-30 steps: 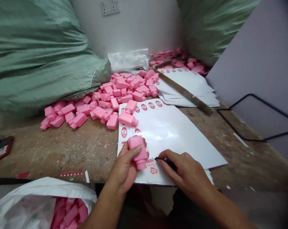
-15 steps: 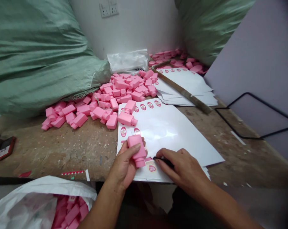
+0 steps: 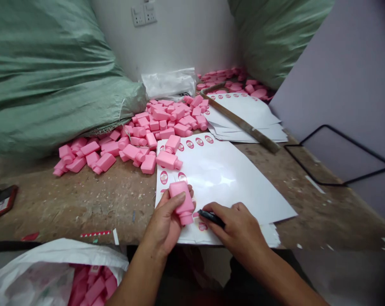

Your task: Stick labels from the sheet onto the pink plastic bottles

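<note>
My left hand is closed around a pink plastic bottle, its neck tilted down toward me and the thumb across its side. In my right hand is a slim black tool with a pointed tip, pinched between thumb and fingers; its exact kind I cannot make out. The tip is close to the bottle's neck, over a pink-and-white label at the near edge of the white sticker sheet. Two more pink bottles lie on the sheet's far left part, among them one on its side.
A heap of pink bottles spreads behind the sheet. More sheets lie under a long bar. A black wire frame stands at right. Green sacks lean at the back. A white sack with pink bottles is front left.
My right hand has drawn slightly left and turned, so more of the black tool shows near the bottle's neck. The left hand keeps the bottle almost in place. The view has shifted a little.
</note>
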A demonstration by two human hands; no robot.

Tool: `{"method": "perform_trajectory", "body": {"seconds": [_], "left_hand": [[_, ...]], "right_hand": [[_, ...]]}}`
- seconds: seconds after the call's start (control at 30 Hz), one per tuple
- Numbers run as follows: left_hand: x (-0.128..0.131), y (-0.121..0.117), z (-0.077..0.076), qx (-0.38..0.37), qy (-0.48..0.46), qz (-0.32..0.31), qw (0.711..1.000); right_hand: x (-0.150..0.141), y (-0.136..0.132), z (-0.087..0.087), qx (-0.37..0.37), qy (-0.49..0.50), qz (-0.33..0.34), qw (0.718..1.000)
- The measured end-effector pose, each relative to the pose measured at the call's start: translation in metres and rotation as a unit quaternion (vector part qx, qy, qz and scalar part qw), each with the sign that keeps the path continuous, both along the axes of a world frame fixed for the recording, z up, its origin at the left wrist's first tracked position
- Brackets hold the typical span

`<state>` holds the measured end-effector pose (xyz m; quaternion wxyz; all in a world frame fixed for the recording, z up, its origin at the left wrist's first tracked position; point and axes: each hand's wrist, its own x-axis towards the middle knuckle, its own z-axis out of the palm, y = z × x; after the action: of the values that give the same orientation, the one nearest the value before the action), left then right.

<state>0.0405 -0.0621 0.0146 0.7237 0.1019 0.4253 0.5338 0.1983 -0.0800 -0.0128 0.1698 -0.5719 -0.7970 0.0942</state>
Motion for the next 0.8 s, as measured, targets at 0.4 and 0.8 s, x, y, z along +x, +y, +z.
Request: {"method": "perform_trajectory", "body": {"seconds": [0.4,0.8], "left_hand": [[-0.001,0.001,-0.002,0.005,0.014,-0.009,1.000],[0.022,-0.029,0.019,0.079,0.021,-0.082,0.993]], "right_hand": [[0.015,-0.004,0.042,-0.299,0.507,-0.101,0.802],[0.016,-0.010,0.051,-0.274,0.544,-0.089,0.788]]}}
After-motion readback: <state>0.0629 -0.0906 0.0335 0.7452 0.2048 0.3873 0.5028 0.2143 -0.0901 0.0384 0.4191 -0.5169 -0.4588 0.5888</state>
